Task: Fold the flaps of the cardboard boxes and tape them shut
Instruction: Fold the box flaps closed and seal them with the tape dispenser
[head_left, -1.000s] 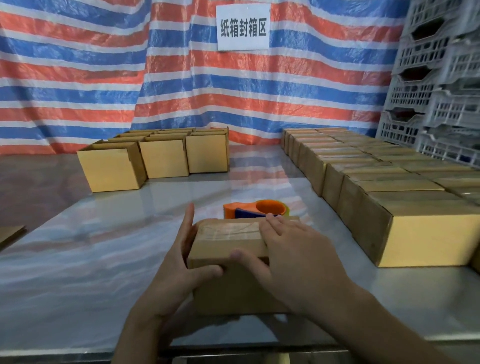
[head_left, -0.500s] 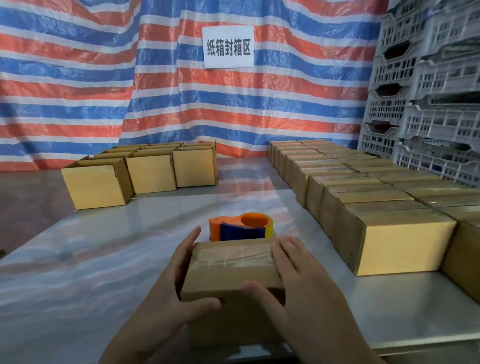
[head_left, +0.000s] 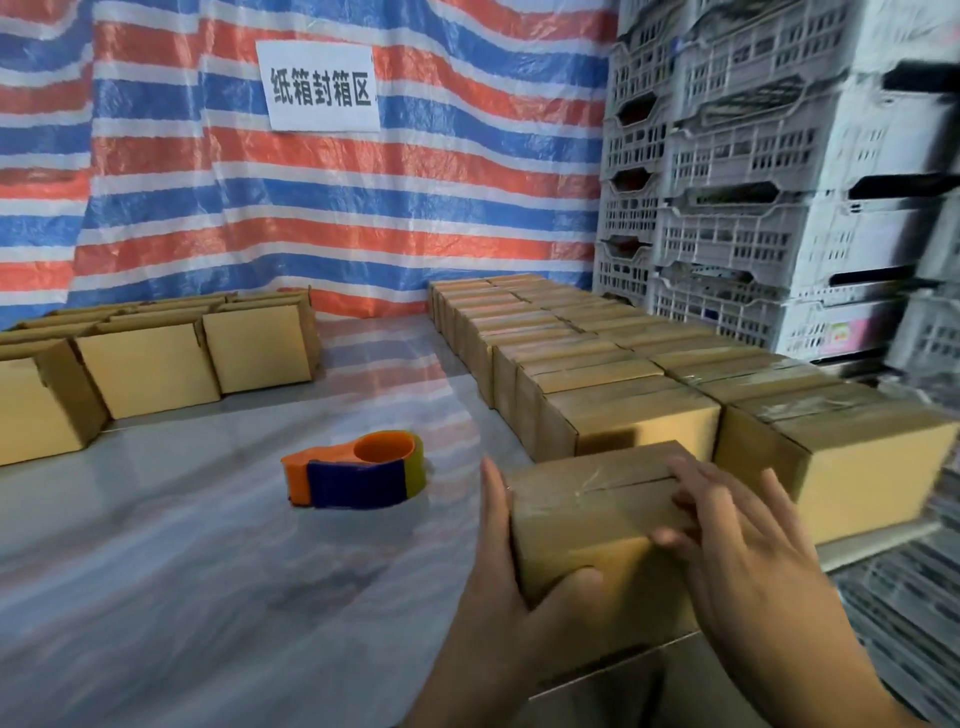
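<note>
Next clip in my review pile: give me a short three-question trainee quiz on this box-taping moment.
1. True or false: the tape dispenser lies on the table, to the left of the held box.
2. The right hand rests: A) flat on the held box's top; B) on the tape dispenser; C) on a crate.
3. Fill in: the fingers of the ___ hand lie along the held box's side, with the thumb on its front.

Key: 1 true; 2 A; 3 left (the left hand).
</note>
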